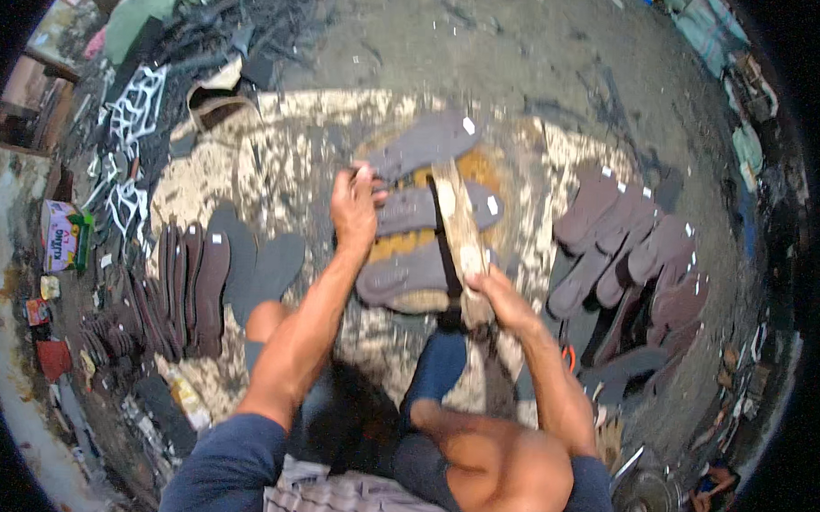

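Three dark footwear soles, the upper sole (425, 145), the middle sole (410, 210) and the lower sole (402, 276), lie in a row on a yellow-brown surface before me. A pale, worn wooden strip (465, 224) crosses over the middle sole and the right end of the lower one. My right hand (506, 300) grips this strip near its lower end. At the left ends of the upper and middle soles is my left hand (355, 203), fingers slightly apart and blurred; whether it presses on either sole is unclear.
Many brown soles (659, 247) lie heaped on the right, near an orange-handled tool (568, 357). On the left stands a row of brown soles (212, 281) beside grey sole pieces (279, 268). White cut-out scraps (137, 111) and a small carton (65, 235) lie farther left.
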Demonstrator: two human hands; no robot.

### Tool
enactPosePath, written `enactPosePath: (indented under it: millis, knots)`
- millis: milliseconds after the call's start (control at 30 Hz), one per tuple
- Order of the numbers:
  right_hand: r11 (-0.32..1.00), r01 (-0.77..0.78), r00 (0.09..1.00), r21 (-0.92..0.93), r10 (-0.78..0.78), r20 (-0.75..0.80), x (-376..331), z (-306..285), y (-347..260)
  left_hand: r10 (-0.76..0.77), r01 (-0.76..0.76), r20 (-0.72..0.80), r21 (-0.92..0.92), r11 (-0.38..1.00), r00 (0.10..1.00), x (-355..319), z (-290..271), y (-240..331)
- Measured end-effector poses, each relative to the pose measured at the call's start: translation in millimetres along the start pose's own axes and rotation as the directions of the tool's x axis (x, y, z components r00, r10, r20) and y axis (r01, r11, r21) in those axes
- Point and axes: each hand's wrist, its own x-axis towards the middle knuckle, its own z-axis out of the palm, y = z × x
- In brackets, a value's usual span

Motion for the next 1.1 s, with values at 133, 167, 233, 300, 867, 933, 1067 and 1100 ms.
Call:
enactPosePath:
  millis: [133, 167, 233, 300, 867, 933, 1067, 1100]
  knots:
    - [0.998, 0.012, 1.0, 0.068, -0.011, -0.017, -6.0, 6.6, -9.7, 0.14, -0.216, 0.26, 0.291, 0.932, 0.955, -17.5, -2.0, -2.0]
    - [0.998, 0.019, 1.0, 0.055, -0.018, -0.014, -10.0, 8.7, -13.7, 0.17, -0.256, 0.279, 0.308, 0.916, 0.945, -19.0, -5.8, -5.6]
    - [0.991, 0.013, 1.0, 0.133, -0.014, 0.008, -26.4, 12.4, -33.0, 0.187, -0.292, 0.304, 0.348, 0.891, 0.934, -18.3, -8.1, -7.8]
    - [0.986, 0.032, 0.999, 0.165, -0.037, 0.026, -52.7, 13.9, -69.7, 0.26, -0.382, 0.337, 0.375, 0.845, 0.905, -18.3, -7.5, -7.0]
    - [0.988, 0.098, 0.994, -0.121, -0.092, 0.06, -24.3, 3.2, 28.2, 0.399, -0.503, 0.328, 0.348, 0.791, 0.856, -23.5, -1.6, -6.7]
    - [0.976, 0.094, 0.996, -0.197, -0.093, 0.015, -19.7, 5.3, 23.9, 0.142, -0.142, -0.015, -0.002, 0.99, 0.99, -13.9, -1.0, -3.4]
    - [0.996, 0.066, 0.998, -0.055, -0.065, 0.02, -20.4, 4.3, 36.7, 0.033, -0.038, 0.077, 0.059, 0.998, 0.996, -49.2, -32.1, -3.7]
    - [0.999, 0.031, 0.999, -0.02, -0.03, 0.037, -21.9, 7.9, 26.1, 0.048, -0.059, 0.144, 0.075, 0.995, 0.988, -57.5, -37.0, -7.5]
